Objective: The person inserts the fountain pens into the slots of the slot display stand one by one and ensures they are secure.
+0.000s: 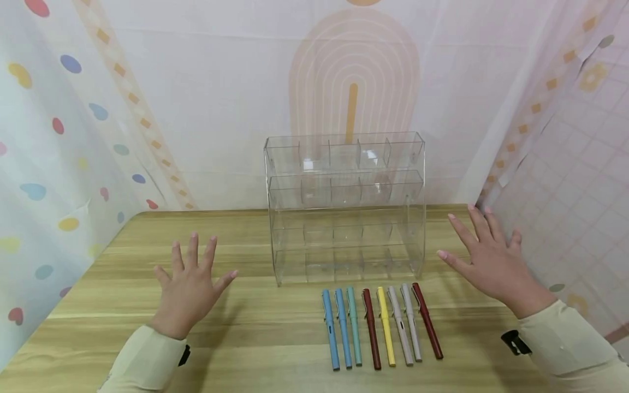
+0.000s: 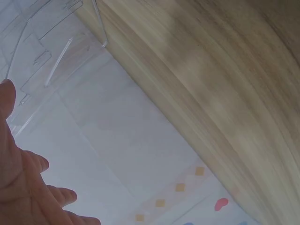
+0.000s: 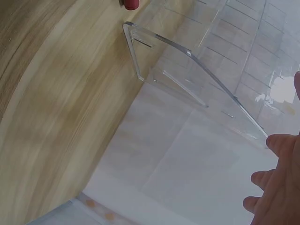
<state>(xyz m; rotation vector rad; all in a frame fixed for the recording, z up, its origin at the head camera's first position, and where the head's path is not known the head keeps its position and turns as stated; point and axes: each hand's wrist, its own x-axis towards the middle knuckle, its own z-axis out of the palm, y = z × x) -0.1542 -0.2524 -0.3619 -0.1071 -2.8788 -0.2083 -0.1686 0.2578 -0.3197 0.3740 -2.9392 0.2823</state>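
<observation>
My left hand [image 1: 189, 292] is held with fingers spread and straight, left of a clear acrylic rack [image 1: 346, 218] with tiers of small compartments. On the rack's other side, my right hand [image 1: 493, 262] is spread the same way and grips nothing. In front of the rack lies a row of capped pens: two blue pens [image 1: 331, 330], a green pen [image 1: 354, 327], a dark red pen [image 1: 372, 330], a yellow pen [image 1: 386, 327], two grey pens [image 1: 400, 326] and another dark red pen [image 1: 427, 321] at the right end, slanted. Both hands are apart from the pens.
Everything stands on a wood-grain table [image 1: 255, 338]. Behind it hangs a pale curtain [image 1: 221, 109] with a rainbow print, and patterned curtains close in the left and right sides. A black strap [image 1: 516, 343] shows at the right cuff.
</observation>
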